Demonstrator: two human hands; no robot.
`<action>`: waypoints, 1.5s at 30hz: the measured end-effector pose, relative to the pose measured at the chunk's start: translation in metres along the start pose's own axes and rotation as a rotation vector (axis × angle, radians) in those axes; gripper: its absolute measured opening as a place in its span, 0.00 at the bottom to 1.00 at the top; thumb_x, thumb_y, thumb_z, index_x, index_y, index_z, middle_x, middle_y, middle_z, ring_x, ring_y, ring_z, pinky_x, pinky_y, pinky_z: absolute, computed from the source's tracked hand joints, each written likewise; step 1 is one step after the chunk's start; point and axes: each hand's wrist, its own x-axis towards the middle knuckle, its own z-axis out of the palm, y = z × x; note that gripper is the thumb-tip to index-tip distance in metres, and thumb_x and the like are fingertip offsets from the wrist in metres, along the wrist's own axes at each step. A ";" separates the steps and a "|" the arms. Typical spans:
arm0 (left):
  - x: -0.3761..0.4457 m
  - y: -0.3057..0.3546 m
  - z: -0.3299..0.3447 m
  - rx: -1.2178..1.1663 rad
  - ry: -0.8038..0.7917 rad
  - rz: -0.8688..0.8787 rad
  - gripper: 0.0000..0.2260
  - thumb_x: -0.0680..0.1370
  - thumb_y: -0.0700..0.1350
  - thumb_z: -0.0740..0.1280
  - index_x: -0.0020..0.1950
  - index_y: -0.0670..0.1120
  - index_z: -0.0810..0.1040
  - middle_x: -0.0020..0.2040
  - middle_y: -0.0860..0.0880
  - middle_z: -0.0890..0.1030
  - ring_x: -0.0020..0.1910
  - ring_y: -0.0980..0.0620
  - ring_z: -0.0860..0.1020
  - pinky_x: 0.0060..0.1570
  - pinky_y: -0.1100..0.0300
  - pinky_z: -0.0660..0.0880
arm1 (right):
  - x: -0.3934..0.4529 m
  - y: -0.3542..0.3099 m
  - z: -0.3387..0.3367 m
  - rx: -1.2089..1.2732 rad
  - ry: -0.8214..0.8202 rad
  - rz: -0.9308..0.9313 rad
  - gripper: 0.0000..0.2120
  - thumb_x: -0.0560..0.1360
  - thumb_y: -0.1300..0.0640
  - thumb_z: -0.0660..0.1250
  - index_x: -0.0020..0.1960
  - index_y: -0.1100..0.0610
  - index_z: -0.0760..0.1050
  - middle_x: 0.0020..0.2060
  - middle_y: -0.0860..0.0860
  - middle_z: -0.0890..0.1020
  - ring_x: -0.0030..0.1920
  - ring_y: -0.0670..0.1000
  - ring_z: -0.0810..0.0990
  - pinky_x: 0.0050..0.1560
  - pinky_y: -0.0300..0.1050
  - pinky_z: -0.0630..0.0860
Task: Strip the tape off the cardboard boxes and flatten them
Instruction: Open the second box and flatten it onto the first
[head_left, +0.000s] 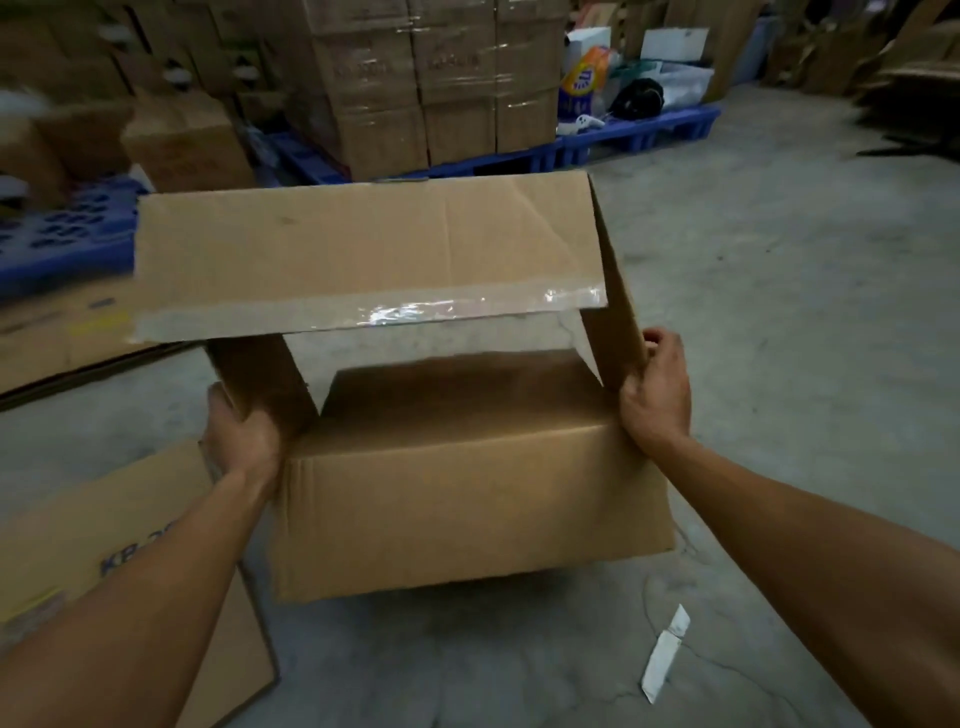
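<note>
my left hand (244, 441) grips left side flap, my right hand (655, 397) grips right side flap of box (467, 499), held above floor. tape strip (415, 312) runs left-right on far flap, beyond both hands, right end nearer right hand.

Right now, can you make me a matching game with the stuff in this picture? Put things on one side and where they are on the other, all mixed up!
Things:
1. clear tape
2. left hand
3. white scrap
4. blue pallet

Places:
A. lying on the concrete floor, near the right forearm
B. under the wrapped stack of boxes at the back
C. along the edge of the open box's big top flap
D. gripping the box's left side flap

Right pairs: 1-C, 2-D, 3-A, 4-B
</note>
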 end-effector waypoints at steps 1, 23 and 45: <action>-0.003 -0.001 -0.003 -0.019 0.009 0.006 0.11 0.77 0.41 0.63 0.59 0.49 0.70 0.50 0.45 0.77 0.50 0.40 0.77 0.47 0.47 0.72 | 0.000 -0.001 0.003 -0.014 -0.013 0.027 0.19 0.77 0.61 0.66 0.66 0.52 0.66 0.63 0.53 0.74 0.62 0.57 0.76 0.63 0.58 0.74; -0.015 0.013 -0.065 0.418 0.406 0.236 0.10 0.78 0.48 0.59 0.52 0.42 0.73 0.58 0.38 0.74 0.60 0.40 0.71 0.65 0.43 0.62 | -0.022 -0.034 0.011 -0.045 -0.025 0.384 0.31 0.78 0.32 0.54 0.66 0.55 0.72 0.60 0.56 0.78 0.60 0.60 0.77 0.64 0.60 0.71; 0.016 0.064 -0.032 0.704 -0.506 0.154 0.27 0.79 0.62 0.59 0.74 0.49 0.67 0.69 0.44 0.74 0.64 0.42 0.74 0.62 0.47 0.71 | -0.003 -0.049 -0.024 -0.316 0.006 0.327 0.24 0.81 0.42 0.56 0.68 0.57 0.67 0.63 0.61 0.73 0.61 0.65 0.75 0.58 0.60 0.70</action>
